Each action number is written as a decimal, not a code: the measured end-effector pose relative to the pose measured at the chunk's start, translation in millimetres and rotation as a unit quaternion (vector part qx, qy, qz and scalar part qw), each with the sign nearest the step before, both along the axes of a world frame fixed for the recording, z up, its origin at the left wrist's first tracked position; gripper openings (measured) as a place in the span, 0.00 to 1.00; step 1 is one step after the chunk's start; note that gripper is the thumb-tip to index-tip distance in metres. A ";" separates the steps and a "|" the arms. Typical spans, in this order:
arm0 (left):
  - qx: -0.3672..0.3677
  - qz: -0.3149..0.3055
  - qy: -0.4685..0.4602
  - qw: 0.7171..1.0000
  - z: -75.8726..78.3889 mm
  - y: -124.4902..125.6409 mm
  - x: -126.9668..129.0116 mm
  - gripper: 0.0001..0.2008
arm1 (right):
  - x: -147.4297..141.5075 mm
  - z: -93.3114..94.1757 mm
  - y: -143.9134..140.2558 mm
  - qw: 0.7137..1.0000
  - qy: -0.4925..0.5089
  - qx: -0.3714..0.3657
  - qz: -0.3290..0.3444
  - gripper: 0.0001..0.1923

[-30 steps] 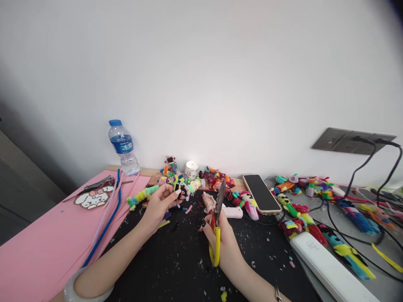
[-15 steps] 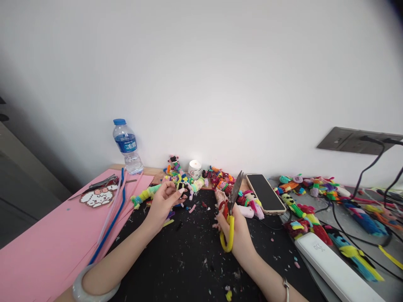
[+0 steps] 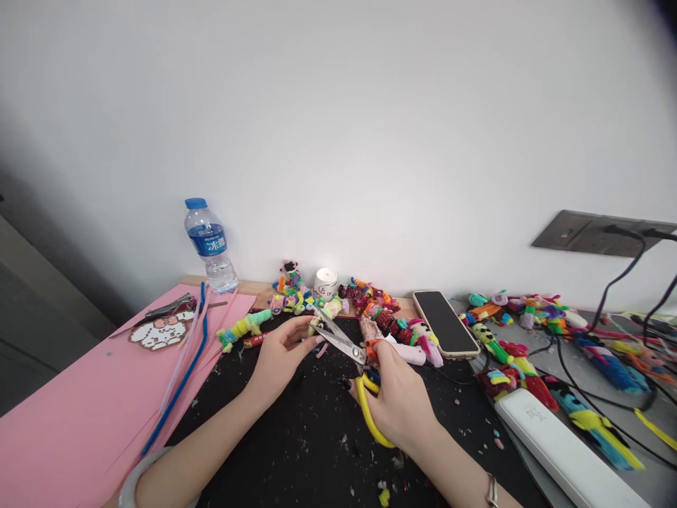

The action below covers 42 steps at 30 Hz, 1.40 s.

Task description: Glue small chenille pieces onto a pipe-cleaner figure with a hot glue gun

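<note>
We see fuzzy pipe-cleaner figures [image 3: 370,303] strewn over a black, speckled mat [image 3: 307,437]. Our right hand [image 3: 399,402] grips yellow-handled steel scissors [image 3: 349,360], blades parted, pointing left. Our left hand [image 3: 283,353], fingers curled, pinches a small fuzzy piece [image 3: 316,326] at the blade tips above the mat.

Yellow-handled scissors [image 3: 349,360], blades open, tips at small piece [image 3: 316,326].
</note>
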<state>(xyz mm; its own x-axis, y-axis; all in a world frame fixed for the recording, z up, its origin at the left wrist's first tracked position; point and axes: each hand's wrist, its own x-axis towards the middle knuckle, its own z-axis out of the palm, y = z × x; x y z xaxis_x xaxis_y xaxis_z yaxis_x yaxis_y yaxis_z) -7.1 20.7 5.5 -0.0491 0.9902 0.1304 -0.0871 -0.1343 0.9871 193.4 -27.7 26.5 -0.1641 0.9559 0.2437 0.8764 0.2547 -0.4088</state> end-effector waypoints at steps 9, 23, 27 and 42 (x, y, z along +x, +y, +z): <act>-0.003 0.019 0.036 0.999 0.8 -4.5 1.5 0.15 | -0.7 -2.3 2.6 0.996 -0.088 0.010 -0.016 0.15; 0.004 0.003 0.070 0.998 -1.0 -6.1 2.6 0.05 | 0.5 -4.3 3.9 0.996 -0.089 0.012 -0.028 0.11; -0.006 -0.004 0.089 0.996 0.1 -5.9 3.7 0.05 | 1.5 -7.0 5.1 0.995 -0.095 -0.012 -0.022 0.09; 0.015 0.049 0.064 0.997 0.2 -5.9 2.4 0.10 | -3.3 -0.7 -0.7 0.999 -0.022 -0.039 -0.031 0.14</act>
<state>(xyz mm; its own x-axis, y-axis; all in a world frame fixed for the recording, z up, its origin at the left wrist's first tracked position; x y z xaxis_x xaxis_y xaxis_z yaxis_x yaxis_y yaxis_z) -4.7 14.8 5.7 -0.1268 0.9769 0.1719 0.0548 -0.1661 0.9846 190.1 -28.4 25.8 -0.1125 0.9804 0.1615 0.9067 0.1678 -0.3869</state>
